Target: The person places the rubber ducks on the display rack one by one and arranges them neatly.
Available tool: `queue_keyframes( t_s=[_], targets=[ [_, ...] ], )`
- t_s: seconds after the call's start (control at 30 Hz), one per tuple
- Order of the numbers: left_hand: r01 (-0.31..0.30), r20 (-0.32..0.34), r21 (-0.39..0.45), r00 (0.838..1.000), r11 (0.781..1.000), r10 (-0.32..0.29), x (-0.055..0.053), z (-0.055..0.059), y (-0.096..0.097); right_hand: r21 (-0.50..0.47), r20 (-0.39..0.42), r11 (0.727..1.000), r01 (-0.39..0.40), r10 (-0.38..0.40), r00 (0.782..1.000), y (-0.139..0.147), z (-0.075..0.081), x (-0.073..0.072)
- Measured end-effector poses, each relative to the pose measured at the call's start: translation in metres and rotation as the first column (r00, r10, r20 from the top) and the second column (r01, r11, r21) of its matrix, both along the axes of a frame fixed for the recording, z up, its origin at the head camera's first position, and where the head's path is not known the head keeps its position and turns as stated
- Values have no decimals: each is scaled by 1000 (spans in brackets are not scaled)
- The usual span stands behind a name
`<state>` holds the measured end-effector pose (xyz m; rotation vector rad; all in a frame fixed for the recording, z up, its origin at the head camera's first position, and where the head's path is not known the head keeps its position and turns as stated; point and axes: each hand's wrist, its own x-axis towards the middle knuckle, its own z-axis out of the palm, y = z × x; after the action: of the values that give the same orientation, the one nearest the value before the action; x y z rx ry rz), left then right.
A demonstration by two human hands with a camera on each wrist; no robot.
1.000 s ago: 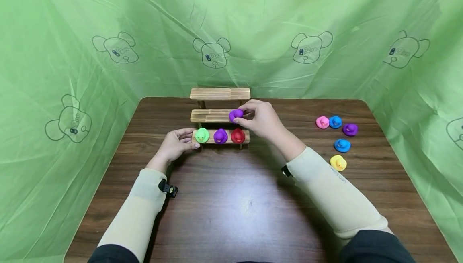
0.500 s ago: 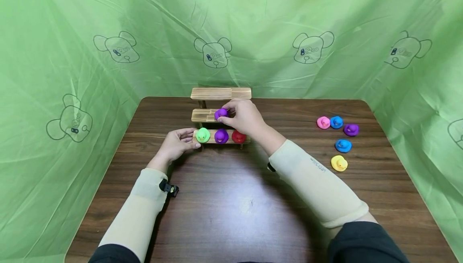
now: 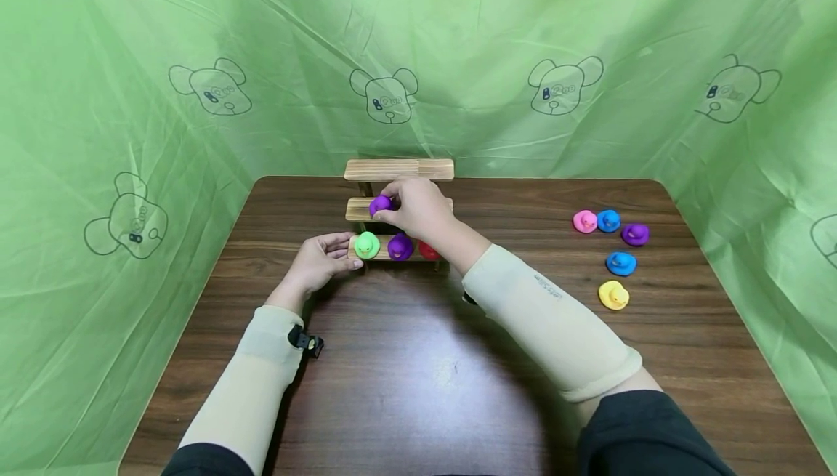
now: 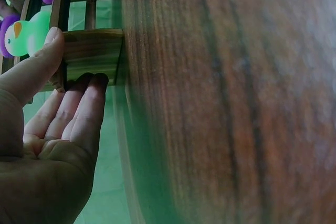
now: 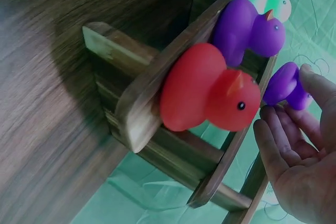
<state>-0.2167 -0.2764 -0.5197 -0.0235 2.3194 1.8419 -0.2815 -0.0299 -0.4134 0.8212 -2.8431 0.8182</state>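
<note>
Purple duck pinched in the right hand, left half of the rack, middle shelf — honestly can't tell if touching. Gripping rack's lower left with left hand.

Room between rack and pink duck — right forearm bars the front.

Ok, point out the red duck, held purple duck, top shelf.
Red duck (image 5: 190,90): right wrist view, on its body.
Held purple duck (image 5: 282,83): right wrist view, body.
Top shelf (image 3: 399,168): head view, upper face.
</note>
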Motion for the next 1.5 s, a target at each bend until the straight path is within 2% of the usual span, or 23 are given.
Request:
queue_keyframes(
  t_s=[0.13,0.53,1.03,1.33,1.5],
  targets=[
    [0,2,1,1000,1000,0,0,0,0,5,-18,1000,-23,23,1000,-8,0,-2],
    [4,-5,22,1000,1000,-4,-4,0,2,68,-7,998,2,-2,1000,-20,7,1],
    [9,4,11,1000,1000,-9,-4,1,3,115,-31,993,11,-7,999,-29,5,0],
    [-1,12,7,1000,1000,1,-1,2,3,163,-31,986,-16,21,999,-27,6,4],
    [1,23,3,1000,1000,-1,1,3,2,138,-32,990,-2,6,999,-18,9,7]
  ],
)
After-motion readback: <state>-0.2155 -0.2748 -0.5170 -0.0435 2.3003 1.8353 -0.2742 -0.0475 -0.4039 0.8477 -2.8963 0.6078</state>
